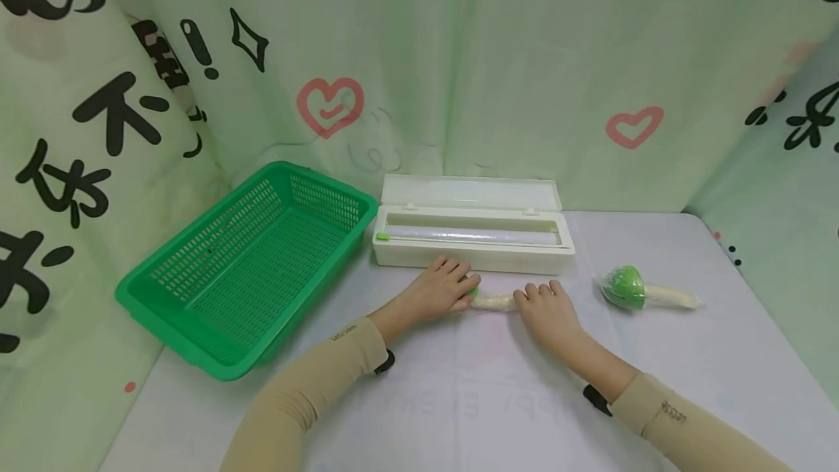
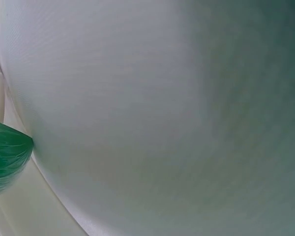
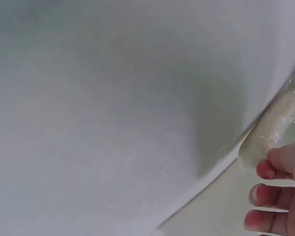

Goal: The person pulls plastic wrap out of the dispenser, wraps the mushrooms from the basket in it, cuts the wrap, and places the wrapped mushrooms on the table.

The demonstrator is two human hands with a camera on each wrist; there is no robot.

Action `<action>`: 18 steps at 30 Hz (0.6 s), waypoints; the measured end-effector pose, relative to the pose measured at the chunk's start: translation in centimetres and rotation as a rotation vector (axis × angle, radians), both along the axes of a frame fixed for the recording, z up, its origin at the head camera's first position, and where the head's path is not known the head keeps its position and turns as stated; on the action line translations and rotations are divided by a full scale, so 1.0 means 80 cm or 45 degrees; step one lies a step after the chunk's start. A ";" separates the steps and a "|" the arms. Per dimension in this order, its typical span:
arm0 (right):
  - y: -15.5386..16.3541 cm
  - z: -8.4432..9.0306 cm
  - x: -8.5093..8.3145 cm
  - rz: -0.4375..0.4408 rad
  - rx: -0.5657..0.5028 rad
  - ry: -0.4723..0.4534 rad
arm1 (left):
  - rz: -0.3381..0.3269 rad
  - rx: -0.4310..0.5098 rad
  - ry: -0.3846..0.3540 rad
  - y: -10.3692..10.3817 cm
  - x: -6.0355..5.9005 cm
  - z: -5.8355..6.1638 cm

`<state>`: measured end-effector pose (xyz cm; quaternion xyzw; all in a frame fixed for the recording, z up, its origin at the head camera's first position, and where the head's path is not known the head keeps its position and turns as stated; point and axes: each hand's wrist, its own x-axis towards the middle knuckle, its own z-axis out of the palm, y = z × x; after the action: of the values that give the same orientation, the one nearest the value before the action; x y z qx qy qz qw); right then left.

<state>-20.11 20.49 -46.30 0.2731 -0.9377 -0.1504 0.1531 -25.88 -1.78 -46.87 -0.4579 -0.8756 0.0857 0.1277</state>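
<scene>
A toy vegetable [image 1: 493, 302] with a green top and a cream stalk lies on the white table [image 1: 459, 399], just in front of a cling-film box [image 1: 472, 235]. My left hand [image 1: 446, 286] lies curved over its green top [image 2: 5, 157] and holds it. The right hand [image 1: 547, 304] rests flat at the other end, its fingers [image 3: 268, 194] touching the tip of the stalk [image 3: 280, 125], which looks glossy with film. Most of the green top is hidden under my left hand.
A green slotted basket [image 1: 249, 261] stands at the left, tilted against the curtain. The white cling-film box has its lid up and a roll inside. A second toy vegetable [image 1: 645, 296], wrapped in film, lies at the right. Printed curtains close in three sides.
</scene>
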 end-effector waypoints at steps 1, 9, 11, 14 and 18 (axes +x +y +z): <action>0.001 0.002 -0.002 0.021 0.006 0.006 | -0.001 -0.003 -0.004 0.000 0.000 0.000; 0.012 0.002 -0.030 0.197 -0.017 -0.058 | -0.012 -0.023 0.001 0.000 0.000 0.001; 0.016 0.001 -0.035 0.215 -0.025 -0.113 | -0.005 -0.025 -0.010 -0.001 0.000 0.002; 0.019 -0.001 -0.040 0.256 -0.094 -0.234 | 0.000 -0.017 -0.017 -0.001 0.001 0.003; 0.017 -0.009 -0.042 0.294 -0.116 -0.309 | 0.005 -0.014 -0.013 0.001 0.001 0.002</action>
<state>-23.46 21.89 -47.06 0.3881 -0.9175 -0.0552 0.0671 -25.83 -1.74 -46.71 -0.4571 -0.8767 0.0885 0.1205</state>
